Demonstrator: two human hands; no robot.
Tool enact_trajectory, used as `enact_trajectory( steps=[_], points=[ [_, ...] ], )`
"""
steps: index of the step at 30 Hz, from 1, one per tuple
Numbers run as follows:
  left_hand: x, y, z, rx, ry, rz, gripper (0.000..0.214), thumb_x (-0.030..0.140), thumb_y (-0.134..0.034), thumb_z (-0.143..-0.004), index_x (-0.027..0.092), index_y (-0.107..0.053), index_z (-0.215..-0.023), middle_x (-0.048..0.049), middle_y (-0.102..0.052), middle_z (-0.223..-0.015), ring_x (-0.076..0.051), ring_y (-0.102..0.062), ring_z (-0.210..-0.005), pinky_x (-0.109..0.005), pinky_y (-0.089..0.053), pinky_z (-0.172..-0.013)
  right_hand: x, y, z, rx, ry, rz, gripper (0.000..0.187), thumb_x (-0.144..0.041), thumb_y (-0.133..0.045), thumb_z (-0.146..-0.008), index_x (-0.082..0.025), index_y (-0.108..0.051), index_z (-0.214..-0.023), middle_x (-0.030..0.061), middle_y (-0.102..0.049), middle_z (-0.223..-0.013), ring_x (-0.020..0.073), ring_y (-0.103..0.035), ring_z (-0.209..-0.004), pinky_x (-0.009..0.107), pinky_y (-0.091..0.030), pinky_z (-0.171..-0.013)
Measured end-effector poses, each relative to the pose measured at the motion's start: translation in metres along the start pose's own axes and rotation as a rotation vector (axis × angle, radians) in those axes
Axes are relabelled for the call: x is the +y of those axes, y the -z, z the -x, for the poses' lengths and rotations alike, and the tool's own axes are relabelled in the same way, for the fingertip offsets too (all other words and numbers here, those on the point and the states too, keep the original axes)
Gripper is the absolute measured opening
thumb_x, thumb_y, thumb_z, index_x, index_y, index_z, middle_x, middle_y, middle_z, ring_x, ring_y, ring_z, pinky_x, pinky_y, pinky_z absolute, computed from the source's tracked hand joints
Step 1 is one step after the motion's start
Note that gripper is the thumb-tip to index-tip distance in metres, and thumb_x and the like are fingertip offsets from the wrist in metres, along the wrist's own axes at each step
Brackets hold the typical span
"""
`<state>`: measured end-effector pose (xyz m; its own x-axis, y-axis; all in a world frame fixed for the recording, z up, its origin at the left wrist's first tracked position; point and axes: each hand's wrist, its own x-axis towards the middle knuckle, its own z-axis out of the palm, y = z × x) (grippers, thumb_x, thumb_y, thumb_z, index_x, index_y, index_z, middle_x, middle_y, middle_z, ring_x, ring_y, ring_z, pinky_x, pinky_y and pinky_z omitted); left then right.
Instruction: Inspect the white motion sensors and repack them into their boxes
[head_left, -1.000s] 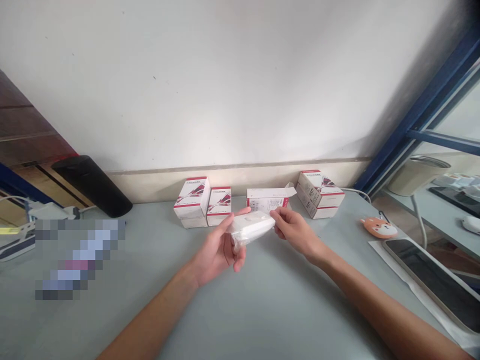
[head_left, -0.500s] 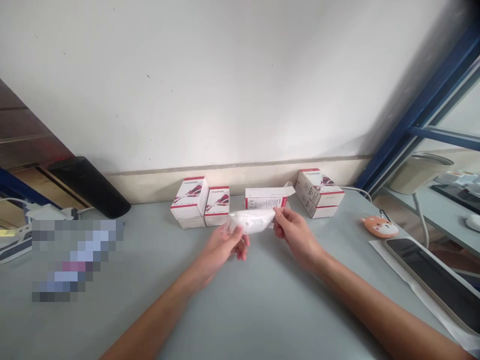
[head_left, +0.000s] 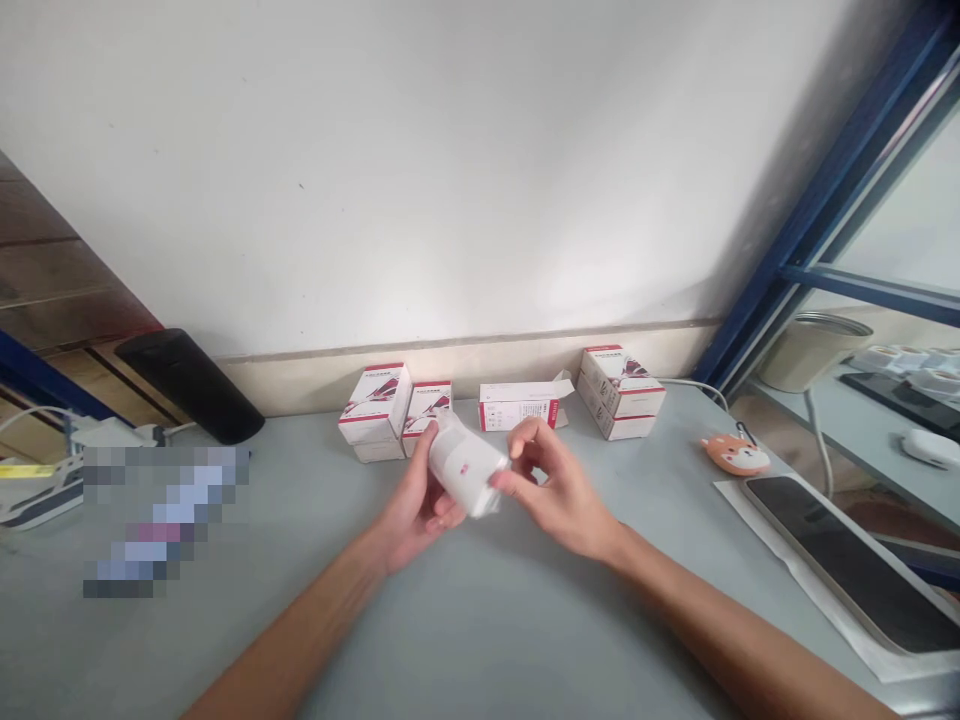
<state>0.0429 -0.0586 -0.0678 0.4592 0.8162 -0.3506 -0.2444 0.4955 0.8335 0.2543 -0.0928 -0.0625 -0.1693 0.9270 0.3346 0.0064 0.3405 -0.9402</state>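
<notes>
A white, rounded device in a clear plastic bag (head_left: 466, 465), with a small red mark on its face, is held above the table, tilted down to the right. My left hand (head_left: 420, 490) wraps round its left side, thumb on top and fingers beneath. At the lower right end, my right hand (head_left: 551, 485) pinches the plastic between thumb and curled fingers. Just behind stands a white and red carton (head_left: 517, 408) with its right-hand flap open. What exactly the device is, I cannot tell.
Stacked white and red cartons stand at the left (head_left: 373, 412) and right (head_left: 621, 390) along the wall. A black cylinder (head_left: 191, 385) leans at the back left, near a power strip (head_left: 45, 495). On the right lie an orange animal-face case (head_left: 735, 455) and a phone (head_left: 847, 560) on white paper.
The bagged device has turned from lying level to a tilt, its marked face now showing. My left hand has shifted its hold along the left side; my right hand has moved lower.
</notes>
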Motion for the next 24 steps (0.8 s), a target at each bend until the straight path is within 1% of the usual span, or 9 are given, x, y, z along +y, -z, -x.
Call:
enact_trajectory(
  steps=[3, 5, 7, 9, 12, 14, 17, 20, 24],
  points=[
    [0.0, 0.0, 0.002, 0.085, 0.057, -0.062, 0.079, 0.092, -0.053, -0.084, 0.022, -0.039, -0.05, 0.0085, -0.024, -0.037, -0.005, -0.021, -0.034, -0.021, -0.02, -0.037, -0.007, -0.001, 0.002, -0.188, -0.084, -0.096, 0.063, -0.048, -0.086, -0.085, -0.036, -0.047, -0.133, -0.001, -0.06, -0.113, 0.0114, -0.056, -0.069, 0.027, -0.048, -0.06],
    [0.001, -0.004, 0.006, 0.183, 0.039, -0.095, 0.072, 0.087, -0.062, -0.082, 0.02, -0.051, -0.06, 0.0075, -0.036, -0.042, -0.007, -0.032, -0.037, -0.02, -0.025, -0.037, -0.01, -0.003, 0.004, -0.34, -0.054, -0.047, 0.081, -0.046, -0.085, -0.087, -0.043, -0.039, -0.153, 0.0024, -0.064, -0.126, 0.014, -0.063, -0.077, 0.03, -0.055, -0.066],
    [0.003, -0.01, 0.009, 0.261, -0.033, -0.123, 0.063, 0.082, -0.067, -0.083, 0.02, -0.064, -0.079, 0.0038, -0.056, -0.057, -0.012, -0.052, -0.049, -0.022, -0.041, -0.045, -0.011, -0.006, 0.006, -0.409, 0.026, 0.073, 0.077, -0.046, -0.083, -0.09, -0.042, -0.045, -0.156, 0.0047, -0.067, -0.131, 0.0178, -0.067, -0.087, 0.033, -0.059, -0.072],
    [0.007, -0.016, 0.011, 0.312, -0.19, -0.248, 0.061, 0.08, -0.062, -0.088, 0.02, -0.068, -0.099, -0.001, -0.069, -0.075, -0.019, -0.067, -0.068, -0.027, -0.055, -0.061, -0.009, -0.007, 0.006, -0.379, 0.118, 0.175, 0.066, -0.05, -0.081, -0.09, -0.039, -0.056, -0.15, 0.0054, -0.069, -0.134, 0.0211, -0.069, -0.096, 0.034, -0.06, -0.077],
    [0.016, -0.023, 0.003, 0.418, -0.523, -0.677, 0.062, 0.074, -0.04, -0.101, 0.019, -0.064, -0.116, -0.0041, -0.071, -0.082, -0.023, -0.071, -0.075, -0.034, -0.058, -0.07, -0.007, 0.001, 0.0, -0.226, 0.272, 0.255, 0.062, -0.052, -0.08, -0.091, -0.035, -0.06, -0.147, 0.0064, -0.07, -0.136, 0.0224, -0.069, -0.102, 0.034, -0.06, -0.08],
    [0.024, -0.028, -0.009, 0.46, -0.637, -0.848, 0.054, 0.066, -0.039, -0.103, 0.02, -0.061, -0.121, -0.0031, -0.07, -0.083, -0.023, -0.069, -0.073, -0.035, -0.056, -0.07, -0.007, 0.014, -0.007, -0.044, 0.345, 0.342, 0.059, -0.051, -0.077, -0.095, -0.034, -0.059, -0.149, 0.0072, -0.072, -0.13, 0.0201, -0.069, -0.093, 0.034, -0.059, -0.079],
    [0.036, -0.044, -0.039, 0.396, -0.734, -1.047, 0.041, 0.054, -0.06, -0.097, 0.023, -0.064, -0.122, -0.0071, -0.074, -0.105, -0.027, -0.07, -0.102, -0.041, -0.054, -0.096, -0.009, 0.043, -0.02, 0.333, 0.366, 0.513, 0.054, -0.049, -0.071, -0.098, -0.031, -0.059, -0.148, 0.0075, -0.072, -0.118, 0.0179, -0.065, -0.077, 0.037, -0.058, -0.078],
    [0.046, -0.066, -0.075, 0.238, -0.772, -1.228, 0.049, 0.048, -0.077, -0.086, 0.025, -0.069, -0.128, -0.01, -0.069, -0.141, -0.034, -0.056, -0.14, -0.049, -0.037, -0.123, -0.009, 0.071, -0.031, 0.644, 0.32, 0.573, 0.058, -0.05, -0.068, -0.099, -0.028, -0.055, -0.15, 0.0098, -0.07, -0.119, 0.019, -0.064, -0.076, 0.038, -0.058, -0.075],
    [0.057, -0.088, -0.105, 0.127, -0.711, -1.328, 0.044, 0.048, -0.079, -0.085, 0.024, -0.074, -0.121, -0.0109, -0.077, -0.13, -0.038, -0.066, -0.129, -0.051, -0.046, -0.116, -0.007, 0.097, -0.036, 0.784, 0.232, 0.649, 0.057, -0.047, -0.066, -0.097, -0.028, -0.055, -0.15, 0.0101, -0.07, -0.122, 0.0201, -0.064, -0.079, 0.04, -0.056, -0.076]
  ],
)
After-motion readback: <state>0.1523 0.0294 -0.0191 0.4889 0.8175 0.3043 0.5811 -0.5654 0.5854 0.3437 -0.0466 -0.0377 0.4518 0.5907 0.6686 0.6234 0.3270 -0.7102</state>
